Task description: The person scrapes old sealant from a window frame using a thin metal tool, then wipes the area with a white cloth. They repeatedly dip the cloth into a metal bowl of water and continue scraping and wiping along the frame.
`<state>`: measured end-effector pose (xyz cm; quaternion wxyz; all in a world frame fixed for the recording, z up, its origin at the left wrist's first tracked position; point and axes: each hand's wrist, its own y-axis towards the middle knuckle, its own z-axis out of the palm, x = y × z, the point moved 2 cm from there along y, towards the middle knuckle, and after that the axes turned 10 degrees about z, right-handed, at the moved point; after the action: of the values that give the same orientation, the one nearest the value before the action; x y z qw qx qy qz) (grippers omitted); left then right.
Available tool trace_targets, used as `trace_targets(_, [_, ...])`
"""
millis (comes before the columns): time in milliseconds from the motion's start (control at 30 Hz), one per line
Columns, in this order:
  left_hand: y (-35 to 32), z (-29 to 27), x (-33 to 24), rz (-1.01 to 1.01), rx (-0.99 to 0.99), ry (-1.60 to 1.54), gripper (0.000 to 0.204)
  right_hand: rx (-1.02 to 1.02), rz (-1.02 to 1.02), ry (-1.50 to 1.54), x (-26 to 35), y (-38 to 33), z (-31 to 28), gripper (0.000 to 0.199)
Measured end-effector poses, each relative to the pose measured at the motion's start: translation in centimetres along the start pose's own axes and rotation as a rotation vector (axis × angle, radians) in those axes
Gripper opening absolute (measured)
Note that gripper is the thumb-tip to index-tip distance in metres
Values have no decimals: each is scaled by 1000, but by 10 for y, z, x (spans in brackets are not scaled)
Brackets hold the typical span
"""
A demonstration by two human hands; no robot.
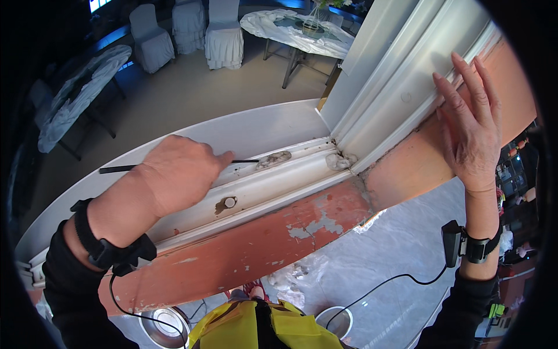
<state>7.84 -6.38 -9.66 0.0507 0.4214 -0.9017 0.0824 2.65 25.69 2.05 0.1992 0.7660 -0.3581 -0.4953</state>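
Both hands are seen against a white-painted window frame (273, 174) with a horizontal sill channel and an upright moulded post. A thin, dark, rod-like tool (119, 168) is gripped by the left hand (174, 171), whose fingers are curled shut around it; one end of the tool juts out to the left of the fist, and its slim tip (247, 161) emerges from the fingers and lies along the sill channel of the frame. Just beyond that tip, a flattened patch of grey-white putty (273, 158) is stuck in the channel, and a second lumpy blob of whitish filler (340, 160) sits in the corner where the sill meets the upright post. Nearer the person along the same frame, a small round hole with chipped brown paint around it (226, 203) is visible. The right hand (471, 128) is held open and flat, fingers straight and together, pressed against the upright post of the frame where white moulding meets a salmon-red painted surface (407, 168); nothing is held in it. Below the frame, a band of flaking red paint (261, 244) runs along its lower edge. Black straps with wired devices are worn on both wrists. Beyond the frame, cloth-covered chairs (224, 32) and a draped round table (290, 29) are seen on the floor.
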Motion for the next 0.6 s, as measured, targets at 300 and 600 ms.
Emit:
trace_targets(300, [15,-3,-6,23,77,24,27,-8,-11,-4,1,1,-2,46])
trace_targets(600, [41,8,-8,149,56,-2,19,-17,4,11,3,2,-1,44])
